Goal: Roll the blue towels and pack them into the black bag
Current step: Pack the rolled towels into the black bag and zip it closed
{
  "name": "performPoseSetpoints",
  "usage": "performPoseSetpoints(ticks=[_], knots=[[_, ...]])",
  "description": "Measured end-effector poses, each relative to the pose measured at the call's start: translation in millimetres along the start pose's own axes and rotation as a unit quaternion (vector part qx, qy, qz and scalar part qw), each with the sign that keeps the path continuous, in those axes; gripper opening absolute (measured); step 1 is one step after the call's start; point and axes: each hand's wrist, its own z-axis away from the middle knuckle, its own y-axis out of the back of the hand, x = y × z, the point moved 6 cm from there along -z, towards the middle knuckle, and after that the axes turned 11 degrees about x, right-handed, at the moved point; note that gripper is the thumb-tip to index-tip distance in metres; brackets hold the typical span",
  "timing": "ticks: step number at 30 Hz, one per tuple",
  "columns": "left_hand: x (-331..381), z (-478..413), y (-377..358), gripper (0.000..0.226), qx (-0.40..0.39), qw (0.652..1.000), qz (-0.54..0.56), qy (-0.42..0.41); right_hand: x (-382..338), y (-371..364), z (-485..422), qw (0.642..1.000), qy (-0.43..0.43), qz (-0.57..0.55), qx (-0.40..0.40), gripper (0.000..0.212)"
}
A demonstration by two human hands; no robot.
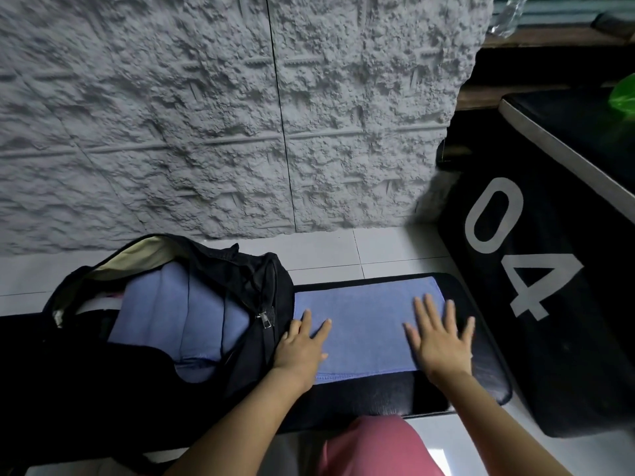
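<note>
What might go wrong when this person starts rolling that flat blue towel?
The flat towel lies right beside the black bag, so a roll might snag its zipper. The left hand and right hand sit apart near the towel's ends, so the roll may start crooked. The bag already holds blue towels; room may be tight.

We face a rough grey wall [206, 115] above a white tiled floor [343, 255]. A black padded mat [481, 365] lies on the floor. Beside it on our right stands a black box [567, 355] marked 04, with a green object [623, 92] showing past its top edge.
</note>
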Motion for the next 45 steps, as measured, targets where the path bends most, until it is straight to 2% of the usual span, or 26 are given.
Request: performPoseSetpoints(ticks=[1, 3, 5, 7, 8, 12, 14, 17, 19, 21, 23, 25, 28, 30, 32, 37, 39, 41, 45], knots=[[2, 0, 0, 0.061, 0.007, 1.0, -0.004, 0.01, 13, 7, -1, 0.999, -0.047, 0.025, 0.003, 0.065], [7, -2, -3, 0.06, 0.018, 0.999, -0.01, 0.035, 12, 21, 2, 0.997, -0.056, 0.051, 0.033, 0.068], [11, -3, -5, 0.06, 0.018, 0.998, -0.015, 0.052, -15, 33, 11, 0.996, 0.027, 0.021, 0.088, 0.064], [14, -4, -5, 0.059, 0.017, 0.998, -0.019, 0.065, -47, 32, 35, 0.979, 0.157, 0.018, 0.127, 0.035], [14, -5, -5, 0.059, 0.018, 0.997, -0.016, 0.072, -55, 29, 45, 0.973, 0.191, 0.012, 0.127, 0.026], [24, -4, 5, 0.056, 0.056, 0.992, 0.04, 0.106, -34, 24, 27, 0.974, 0.204, 0.042, 0.094, 0.048], [28, -4, 14, 0.043, 0.099, 0.984, 0.098, 0.109, -15, 28, 7, 0.982, 0.17, 0.061, 0.053, 0.054], [40, -4, 16, 0.012, 0.108, 0.969, 0.22, 0.029, 6, 34, -22, 0.988, 0.129, 0.088, 0.016, 0.057], [49, 0, 10, 0.015, 0.066, 0.963, 0.255, -0.052, 3, 37, -29, 0.992, 0.092, 0.086, -0.023, 0.054], [46, 1, 8, 0.022, 0.067, 0.966, 0.23, -0.094, -24, 54, -19, 0.988, 0.139, 0.009, 0.073, 0.041], [36, -2, 11, 0.037, 0.113, 0.972, 0.176, -0.105, -53, 57, 13, 0.962, 0.227, -0.054, 0.144, 0.019], [24, -2, 14, 0.048, 0.148, 0.973, 0.144, -0.106, -70, 49, 49, 0.944, 0.294, -0.09, 0.122, 0.027], [24, 0, 11, 0.054, 0.145, 0.974, 0.113, -0.128, -65, 34, 73, 0.941, 0.321, -0.08, 0.071, 0.039], [26, 3, 11, 0.053, 0.148, 0.976, 0.103, -0.121, -57, 32, 77, 0.941, 0.318, -0.085, 0.075, 0.034], [25, 3, 9, 0.047, 0.156, 0.976, 0.098, -0.112, -48, 33, 79, 0.939, 0.317, -0.078, 0.106, 0.021], [24, 14, 8, 0.024, 0.151, 0.975, 0.096, -0.135, -9, 35, 72, 0.958, 0.229, -0.12, 0.125, 0.012], [25, 18, 4, 0.024, 0.163, 0.97, 0.099, -0.149, 4, 33, 71, 0.968, 0.136, -0.194, 0.086, 0.018], [27, 21, 5, 0.022, 0.176, 0.965, 0.112, -0.16, 14, 30, 71, 0.96, 0.042, -0.275, 0.039, 0.025], [28, 18, 2, 0.021, 0.16, 0.958, 0.192, -0.138, 24, 26, 63, 0.938, -0.083, -0.336, -0.027, 0.015]])
